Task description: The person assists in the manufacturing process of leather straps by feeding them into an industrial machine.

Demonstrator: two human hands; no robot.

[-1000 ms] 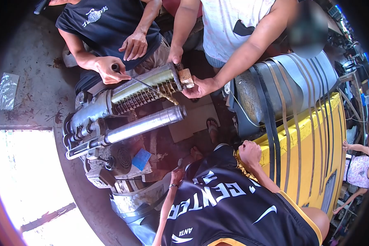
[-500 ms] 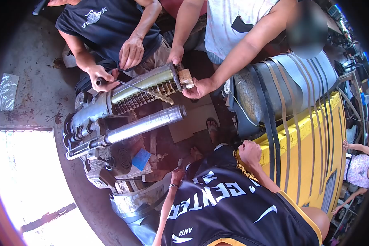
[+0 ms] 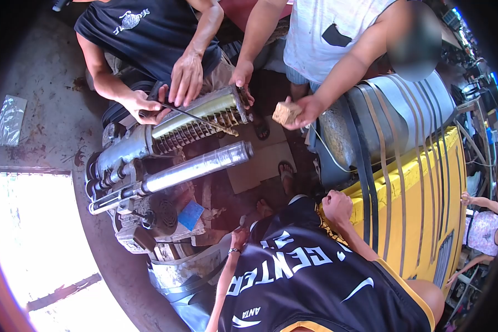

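Note:
My right hand (image 3: 337, 207) is closed in a fist beside the edge of the yellow panel, with nothing seen in it. Down by my leg, my left hand (image 3: 239, 239) has its fingers curled; a small dark tip shows above it, and what it holds I cannot make out. Ahead of me lies a metal housing with a coil spring (image 3: 188, 135). Next to it is a shiny metal cylinder (image 3: 205, 166). One co-worker's hand holds a thin rod tool (image 3: 199, 119) over the spring. Another co-worker steadies the housing's end and holds a tan block (image 3: 286, 113) on an open palm.
A yellow panel (image 3: 420, 221) with dark straps (image 3: 365, 166) stands at the right, beneath a padded grey roll (image 3: 404, 105). A blue square (image 3: 190, 215) lies near the machine. Cardboard (image 3: 260, 169) covers part of the floor. A further person (image 3: 484, 227) is at the far right.
The co-worker's hand with the tan block has moved right, away from the housing's end. The other co-worker's free hand has come down nearer the housing. My hands have not moved.

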